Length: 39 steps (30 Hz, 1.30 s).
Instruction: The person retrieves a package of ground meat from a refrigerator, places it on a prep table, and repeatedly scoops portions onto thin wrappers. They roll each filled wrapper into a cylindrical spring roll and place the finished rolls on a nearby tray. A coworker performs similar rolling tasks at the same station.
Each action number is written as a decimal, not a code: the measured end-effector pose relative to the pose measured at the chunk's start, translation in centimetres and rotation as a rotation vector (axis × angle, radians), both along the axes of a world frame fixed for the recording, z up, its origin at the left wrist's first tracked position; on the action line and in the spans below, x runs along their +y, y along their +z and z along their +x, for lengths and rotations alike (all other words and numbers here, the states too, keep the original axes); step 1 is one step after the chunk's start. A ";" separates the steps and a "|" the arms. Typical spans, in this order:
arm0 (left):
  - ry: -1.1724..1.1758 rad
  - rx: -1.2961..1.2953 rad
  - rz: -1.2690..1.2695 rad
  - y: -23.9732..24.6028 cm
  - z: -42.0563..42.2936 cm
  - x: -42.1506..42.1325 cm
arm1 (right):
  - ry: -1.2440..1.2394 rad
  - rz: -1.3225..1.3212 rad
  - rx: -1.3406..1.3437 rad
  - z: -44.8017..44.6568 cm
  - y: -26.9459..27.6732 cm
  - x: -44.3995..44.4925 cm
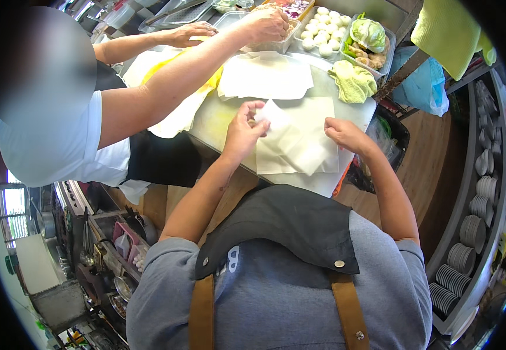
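Between my hands a thin white sheet [307, 151], perhaps a wrapper or paper, lies turned cornerwise on a squarer pale sheet [323, 109] at the table's near corner. My left hand [248, 127] pinches the raised corner of the upper sheet between thumb and fingers. At the right edge of the sheets is my right hand [340, 133], its fingers curled; whether it grips anything is hidden. Just beyond lies a stack of white sheets [266, 76]. A crumpled yellow-green cloth [353, 82] sits to the right of that stack.
A co-worker's arm [165, 92] reaches across from the left to a plastic tub [275, 46]. Behind are a container of peeled eggs or onions [325, 28] and one with lettuce [368, 35] and ginger. A metal table leg [404, 72] and a black bin [395, 140] stand right.
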<state>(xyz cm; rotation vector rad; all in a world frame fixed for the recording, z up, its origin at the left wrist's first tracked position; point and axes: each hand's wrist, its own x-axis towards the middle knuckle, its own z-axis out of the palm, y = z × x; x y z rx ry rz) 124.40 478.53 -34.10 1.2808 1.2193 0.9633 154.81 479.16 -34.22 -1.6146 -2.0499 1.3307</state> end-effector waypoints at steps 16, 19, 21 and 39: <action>0.061 -0.545 0.030 5.7 2.6 -2.0 | -0.204 -0.198 0.495 -1.0 1.9 -2.8; -0.017 0.071 -0.079 2.9 0.0 -1.6 | 0.108 -0.017 0.281 2.6 0.5 0.6; -0.056 0.201 -0.136 1.0 -0.2 -2.7 | 0.148 0.151 -0.031 2.2 -0.2 0.8; -0.195 0.759 0.421 3.7 1.9 5.9 | -0.159 0.923 -0.207 -0.5 -5.7 2.4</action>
